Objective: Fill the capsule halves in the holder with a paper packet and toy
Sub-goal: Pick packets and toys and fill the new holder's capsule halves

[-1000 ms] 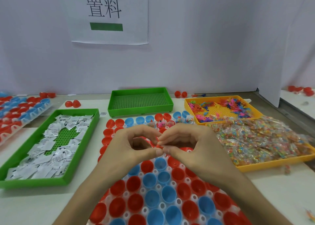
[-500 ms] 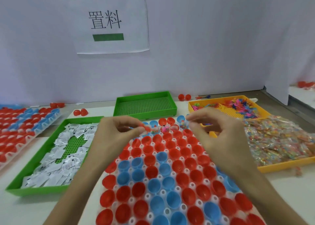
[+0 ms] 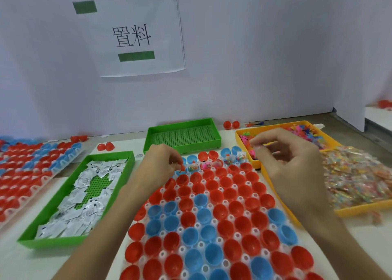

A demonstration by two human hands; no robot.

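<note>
Capsule halves, far row
Pinching red toy in left hand; drop squarely into an empty half. Cannot tell right hand grip.

Packing workbench — parts trays; wall sign (printed).

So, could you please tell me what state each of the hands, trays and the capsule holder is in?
Left hand, pinching a small red toy.
Right hand, fingers curled over the toy tray; grasp unclear.
Holder, most capsule halves empty, a few far ones filled.
Paper packet tray, partly full.
Big yellow tray, heaped with clear bags.
</note>
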